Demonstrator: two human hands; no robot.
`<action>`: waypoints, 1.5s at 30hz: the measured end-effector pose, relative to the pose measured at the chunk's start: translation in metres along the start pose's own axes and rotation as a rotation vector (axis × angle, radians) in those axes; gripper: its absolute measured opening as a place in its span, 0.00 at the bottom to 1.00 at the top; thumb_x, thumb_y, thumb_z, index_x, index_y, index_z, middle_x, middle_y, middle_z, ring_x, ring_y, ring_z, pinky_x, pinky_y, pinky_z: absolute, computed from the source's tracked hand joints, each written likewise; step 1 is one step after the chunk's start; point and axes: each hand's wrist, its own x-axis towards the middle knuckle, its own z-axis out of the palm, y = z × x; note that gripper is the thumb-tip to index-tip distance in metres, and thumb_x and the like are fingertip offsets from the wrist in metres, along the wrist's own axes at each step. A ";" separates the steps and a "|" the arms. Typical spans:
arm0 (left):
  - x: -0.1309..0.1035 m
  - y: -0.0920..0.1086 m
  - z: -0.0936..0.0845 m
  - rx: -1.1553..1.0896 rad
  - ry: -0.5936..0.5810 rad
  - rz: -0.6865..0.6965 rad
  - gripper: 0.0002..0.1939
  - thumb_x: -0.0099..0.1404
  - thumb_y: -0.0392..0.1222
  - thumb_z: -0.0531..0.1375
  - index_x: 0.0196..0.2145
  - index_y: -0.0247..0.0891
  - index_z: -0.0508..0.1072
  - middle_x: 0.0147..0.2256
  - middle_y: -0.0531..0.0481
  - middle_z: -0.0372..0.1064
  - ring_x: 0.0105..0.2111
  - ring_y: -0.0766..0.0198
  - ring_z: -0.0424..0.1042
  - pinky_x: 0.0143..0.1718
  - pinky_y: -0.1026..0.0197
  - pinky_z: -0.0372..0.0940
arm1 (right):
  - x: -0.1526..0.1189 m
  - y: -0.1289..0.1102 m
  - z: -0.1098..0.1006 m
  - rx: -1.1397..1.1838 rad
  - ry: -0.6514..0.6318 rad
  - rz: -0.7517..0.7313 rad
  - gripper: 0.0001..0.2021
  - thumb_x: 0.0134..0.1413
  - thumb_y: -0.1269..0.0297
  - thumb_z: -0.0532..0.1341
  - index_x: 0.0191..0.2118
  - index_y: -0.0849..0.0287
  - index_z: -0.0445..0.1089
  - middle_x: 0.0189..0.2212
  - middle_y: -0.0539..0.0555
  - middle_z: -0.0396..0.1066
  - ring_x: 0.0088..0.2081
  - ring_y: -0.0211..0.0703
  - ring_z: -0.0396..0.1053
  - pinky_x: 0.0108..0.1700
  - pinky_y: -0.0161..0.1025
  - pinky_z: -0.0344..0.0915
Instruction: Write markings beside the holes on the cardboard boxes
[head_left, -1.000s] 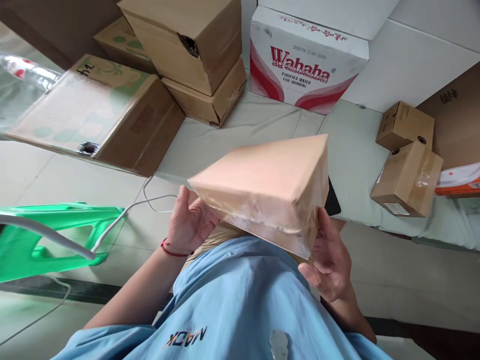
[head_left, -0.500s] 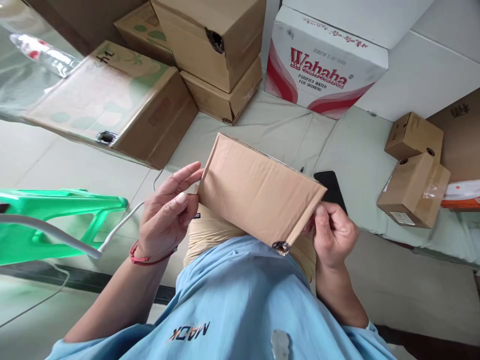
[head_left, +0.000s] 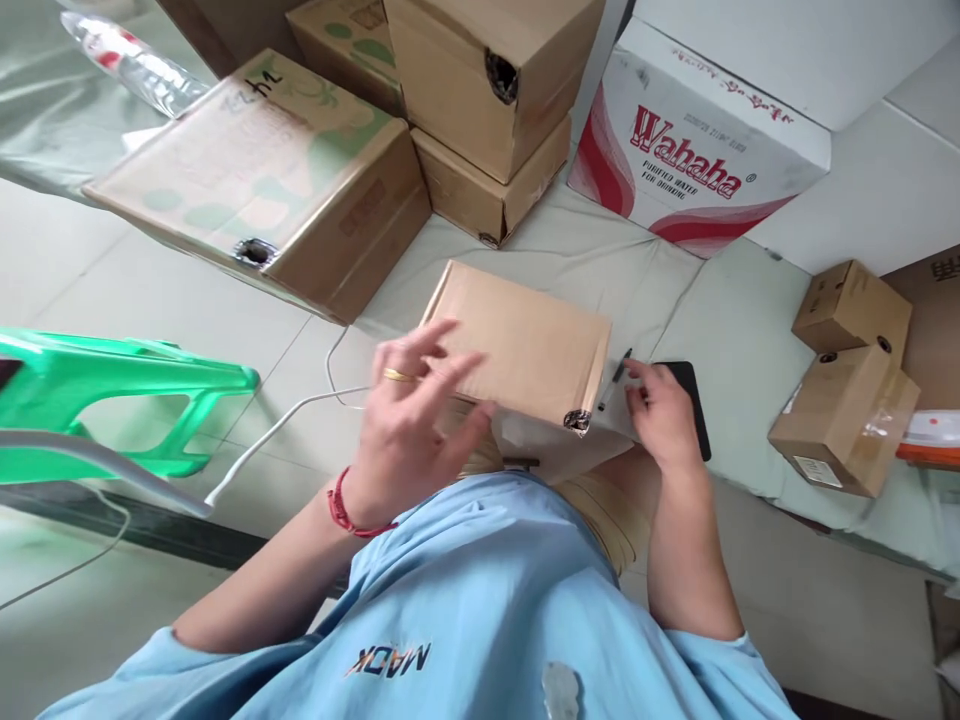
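A small closed cardboard box (head_left: 529, 335) lies flat on the cloth-covered surface in front of me, with a dark hole at its near right corner. My left hand (head_left: 427, 410) is over the box's near left part, its fingers spread and slightly blurred; whether they touch the cardboard I cannot tell. To the right of the box is a dark pen (head_left: 615, 380). Beside its upper end are the bent, parted fingertips of my right hand (head_left: 664, 410), with nothing visibly gripped. That hand partly covers a black flat device (head_left: 694, 405), which looks like a phone.
Larger cardboard boxes (head_left: 345, 230) stand at the back left, near a plastic bottle (head_left: 139, 65). A white and red Wahaha carton (head_left: 697, 150) is at the back. Smaller boxes (head_left: 844, 420) sit at the right. On the left are a green stool (head_left: 135, 390) and a white cable (head_left: 262, 435).
The box has gone from between my hands onto the surface. My right hand has let go and moved toward the pen. My left hand has shifted right, over the box.
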 end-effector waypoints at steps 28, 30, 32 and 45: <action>0.069 0.023 0.067 0.367 -0.368 0.328 0.14 0.79 0.45 0.57 0.46 0.37 0.82 0.59 0.37 0.77 0.57 0.44 0.74 0.54 0.44 0.70 | -0.017 -0.016 -0.060 0.800 0.678 0.033 0.13 0.49 0.63 0.67 0.25 0.52 0.60 0.16 0.39 0.52 0.17 0.33 0.48 0.21 0.33 0.48; 0.069 0.022 0.077 0.392 -0.303 0.368 0.15 0.79 0.44 0.57 0.54 0.36 0.80 0.64 0.35 0.73 0.64 0.42 0.71 0.62 0.39 0.67 | -0.031 -0.032 -0.049 1.076 0.597 0.171 0.09 0.52 0.61 0.67 0.30 0.53 0.64 0.17 0.40 0.59 0.15 0.31 0.49 0.19 0.31 0.46; 0.066 0.019 0.084 0.405 -0.265 0.407 0.18 0.80 0.44 0.57 0.60 0.36 0.78 0.67 0.35 0.71 0.68 0.41 0.69 0.69 0.36 0.62 | -0.040 -0.044 -0.036 1.165 0.425 0.276 0.09 0.56 0.57 0.67 0.39 0.55 0.72 0.26 0.48 0.75 0.18 0.32 0.58 0.20 0.31 0.53; 0.065 0.018 0.084 0.366 -0.315 0.369 0.21 0.81 0.42 0.55 0.64 0.37 0.77 0.70 0.35 0.68 0.71 0.41 0.67 0.72 0.30 0.58 | -0.046 -0.057 0.001 0.892 0.231 0.098 0.07 0.67 0.60 0.67 0.47 0.54 0.78 0.29 0.48 0.74 0.26 0.36 0.69 0.29 0.34 0.65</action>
